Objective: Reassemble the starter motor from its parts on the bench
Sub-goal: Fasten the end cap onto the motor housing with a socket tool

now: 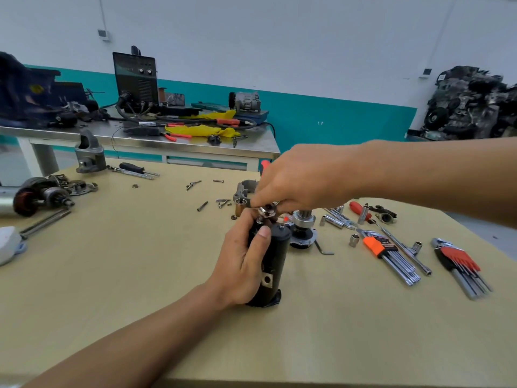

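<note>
Centre frame, on counter [140, 275]: black motor housing [275, 259] upright in left hand [240, 264], fingers wrapped. Right hand [302, 177] fingers pinching small metal part [265, 210] at top. Risks: part slipping, housing tipping.

Tan worktop [112, 275] carries loose screws [222, 202], an armature [39, 198] and housing casting [89, 155] at left. Hex key sets [391, 254], sockets [354, 240] and a red-handled screwdriver [359, 209] lie at right.

left hand [240, 264]: wrapped grip, thumb up | right hand [302, 180]: fingertips pinching
</note>
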`<state>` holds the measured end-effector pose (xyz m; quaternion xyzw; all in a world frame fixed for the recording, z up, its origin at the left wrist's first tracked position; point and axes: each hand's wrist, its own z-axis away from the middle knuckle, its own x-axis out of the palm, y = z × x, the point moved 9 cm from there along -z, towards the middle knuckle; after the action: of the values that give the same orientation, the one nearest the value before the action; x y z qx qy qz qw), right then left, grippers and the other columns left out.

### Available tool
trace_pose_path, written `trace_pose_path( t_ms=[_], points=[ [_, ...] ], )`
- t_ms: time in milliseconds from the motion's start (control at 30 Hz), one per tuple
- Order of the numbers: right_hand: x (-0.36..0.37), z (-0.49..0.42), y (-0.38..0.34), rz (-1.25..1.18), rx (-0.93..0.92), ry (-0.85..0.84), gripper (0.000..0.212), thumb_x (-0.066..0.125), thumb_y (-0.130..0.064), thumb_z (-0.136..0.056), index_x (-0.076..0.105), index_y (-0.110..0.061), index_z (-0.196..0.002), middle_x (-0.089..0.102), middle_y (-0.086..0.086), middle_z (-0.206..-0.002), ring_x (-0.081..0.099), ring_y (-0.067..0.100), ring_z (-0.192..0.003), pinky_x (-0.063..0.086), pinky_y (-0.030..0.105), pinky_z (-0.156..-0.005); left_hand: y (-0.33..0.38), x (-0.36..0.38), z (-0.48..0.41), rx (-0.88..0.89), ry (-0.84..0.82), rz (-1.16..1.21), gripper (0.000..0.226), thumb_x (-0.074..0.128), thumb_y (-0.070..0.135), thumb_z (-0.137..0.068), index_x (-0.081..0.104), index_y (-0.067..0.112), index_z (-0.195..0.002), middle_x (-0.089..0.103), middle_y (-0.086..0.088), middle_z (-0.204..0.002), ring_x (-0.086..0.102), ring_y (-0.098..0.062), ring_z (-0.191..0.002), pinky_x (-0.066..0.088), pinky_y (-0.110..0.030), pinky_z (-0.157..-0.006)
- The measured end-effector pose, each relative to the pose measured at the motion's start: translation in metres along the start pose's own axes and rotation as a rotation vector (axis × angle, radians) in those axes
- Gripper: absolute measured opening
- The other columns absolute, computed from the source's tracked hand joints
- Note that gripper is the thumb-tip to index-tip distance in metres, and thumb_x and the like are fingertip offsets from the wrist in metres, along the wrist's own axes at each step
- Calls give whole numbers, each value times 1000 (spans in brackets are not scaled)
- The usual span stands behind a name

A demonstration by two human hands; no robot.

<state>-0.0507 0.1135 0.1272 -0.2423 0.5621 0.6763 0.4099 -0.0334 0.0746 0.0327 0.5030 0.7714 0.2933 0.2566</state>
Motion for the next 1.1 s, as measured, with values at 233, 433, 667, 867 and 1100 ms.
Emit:
trace_pose_path(
  t_ms=[233,433,667,867,1100],
  points=[
    [30,1,19,-658,266,-234,42,54,-47,-98,66,-12,-78,67,-2,-56,57,9,-52,48,30,-62,-3,5,3,-17,-31,-40,23,40,40,-98,52,27,-113,64,15,-103,61,-9,-95,46,-19,-80],
    [16,-3,14,-424,210,-190,34,56,-44,-97,67,-15,-85,65,-3,-65,58,13,-61,44,28,-58,0,6,3,-4,-23,-51,16,40,40,-98,51,31,-107,60,26,-95,57,0,-86,41,-9,-74],
    [-4,-4,-5,-13,16,-6,27,45,-28,-102,56,-28,-127,63,-6,-117,56,22,-108,48,36,-74,1,6,1,23,-42,-1,29,40,33,-100,52,19,-122,61,26,-114,58,-2,-107,43,-13,-91],
    [23,-5,16,-449,254,-284,43,54,-48,-98,63,-11,-79,67,-3,-53,61,11,-53,44,25,-54,-3,5,4,4,-34,-56,20,40,41,-99,51,28,-110,60,22,-98,57,-4,-87,43,-14,-75],
    [18,-4,13,-439,263,-201,42,54,-48,-98,63,-11,-81,67,-3,-58,58,13,-55,41,23,-52,0,2,2,21,-6,-32,13,42,36,-97,52,31,-103,60,21,-92,57,-2,-83,42,-12,-73]
  ],
)
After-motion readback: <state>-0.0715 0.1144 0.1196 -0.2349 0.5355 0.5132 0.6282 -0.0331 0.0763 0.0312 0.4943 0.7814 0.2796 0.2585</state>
